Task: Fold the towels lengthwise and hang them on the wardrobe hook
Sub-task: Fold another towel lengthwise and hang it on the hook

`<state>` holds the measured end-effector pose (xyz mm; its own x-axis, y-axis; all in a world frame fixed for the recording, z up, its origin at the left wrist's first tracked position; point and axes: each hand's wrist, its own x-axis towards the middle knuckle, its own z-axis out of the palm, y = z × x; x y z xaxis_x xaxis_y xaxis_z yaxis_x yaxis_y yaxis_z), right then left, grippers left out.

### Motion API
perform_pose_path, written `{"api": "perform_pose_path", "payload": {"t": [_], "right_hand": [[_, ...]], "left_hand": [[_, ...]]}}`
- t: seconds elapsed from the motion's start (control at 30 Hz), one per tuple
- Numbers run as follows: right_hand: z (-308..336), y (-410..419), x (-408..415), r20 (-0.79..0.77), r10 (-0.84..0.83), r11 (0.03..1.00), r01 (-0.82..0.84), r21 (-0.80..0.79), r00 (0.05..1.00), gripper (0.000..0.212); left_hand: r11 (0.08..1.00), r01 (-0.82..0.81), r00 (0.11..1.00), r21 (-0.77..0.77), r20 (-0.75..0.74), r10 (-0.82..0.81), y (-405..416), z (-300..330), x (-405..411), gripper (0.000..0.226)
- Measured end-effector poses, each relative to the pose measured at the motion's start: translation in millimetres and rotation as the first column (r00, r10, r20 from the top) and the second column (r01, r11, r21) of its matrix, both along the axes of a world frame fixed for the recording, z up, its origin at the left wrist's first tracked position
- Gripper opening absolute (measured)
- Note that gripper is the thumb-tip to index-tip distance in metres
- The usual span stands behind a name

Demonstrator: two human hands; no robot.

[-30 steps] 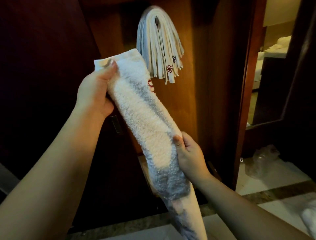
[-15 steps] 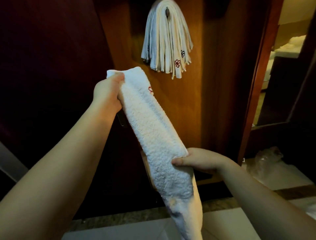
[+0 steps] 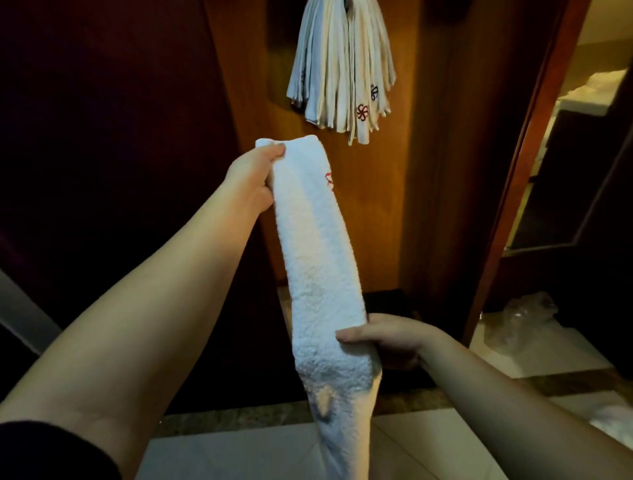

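A white terry towel (image 3: pixel 315 246), folded into a long narrow strip with a small red emblem near its top, hangs stretched between my hands. My left hand (image 3: pixel 251 178) pinches its upper end, thumb on top. My right hand (image 3: pixel 387 337) grips the strip lower down from the right side, and the tail dangles below toward the floor. Above, several folded white towels (image 3: pixel 342 68) with red and dark emblems hang in a bunch from the wardrobe hook (image 3: pixel 346 4), which is mostly hidden at the top edge.
The wooden wardrobe panel (image 3: pixel 376 205) stands right behind the towel, with a dark door (image 3: pixel 102 137) on the left. A crumpled clear plastic bag (image 3: pixel 520 318) lies on the pale floor at right. Beyond the door frame (image 3: pixel 520 171), a bed shows.
The view has tilted down, so the hanging bunch sits higher in frame. My right hand slid lower along the strip and now grips it from the side; the towel hangs straighter.
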<state>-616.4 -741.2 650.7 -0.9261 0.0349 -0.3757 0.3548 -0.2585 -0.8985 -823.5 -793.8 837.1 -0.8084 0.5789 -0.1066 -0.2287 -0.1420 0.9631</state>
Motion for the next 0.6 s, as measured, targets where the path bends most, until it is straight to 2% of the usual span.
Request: {"api": "perform_pose_path", "payload": {"t": [0.1,0.17,0.23,0.3,0.33,0.4,0.47,0.53,0.6], "right_hand": [[1.8,-3.0,-3.0,-0.012,0.003,0.999,-0.002,0.046,1.0,0.042],[3.3,-4.2,-4.5,-0.033,-0.008,0.999,0.009,0.043,0.999,0.041],[7.2,-5.5,-4.9,-0.057,-0.056,0.998,0.058,0.018,0.997,0.042],[11.1,-1.4,-7.9,-0.081,-0.139,0.988,0.132,-0.081,0.987,0.056],[12.9,2.9,-11.2,-0.103,-0.203,0.97,0.186,-0.158,0.974,0.062],[19.3,13.7,-15.0,-0.153,-0.35,0.914,0.301,-0.273,0.924,0.065],[28.6,25.8,-15.9,-0.146,-0.489,0.848,0.43,-0.31,0.86,0.066],[37.0,34.3,-14.1,-0.117,-0.584,0.79,0.528,-0.312,0.803,0.059],[43.6,35.0,-14.2,-0.09,-0.664,0.723,0.608,-0.327,0.742,0.051]], "left_hand": [[0.998,0.04,0.999,-0.04,-0.021,-0.041,12.8,-3.0,-3.2,0.023],[0.989,0.064,0.995,-0.133,-0.072,-0.074,20.4,-9.8,-7.2,0.029],[0.953,0.106,0.981,-0.282,-0.128,-0.147,24.9,-23.7,-8.4,0.053],[0.903,0.104,0.95,-0.418,-0.227,-0.214,24.1,-42.8,-2.4,0.071],[0.887,0.059,0.924,-0.459,-0.312,-0.222,21.1,-54.3,2.0,0.07],[0.903,-0.039,0.85,-0.428,-0.489,-0.195,7.6,-81.0,17.9,0.056],[0.958,-0.086,0.788,-0.273,-0.607,-0.102,-12.0,-112.5,41.9,0.034],[0.984,-0.054,0.748,-0.167,-0.66,-0.071,-31.2,-149.1,67.1,0.019],[0.982,0.03,0.742,-0.188,-0.654,-0.148,-47.9,-181.8,92.1,0.026]]}}
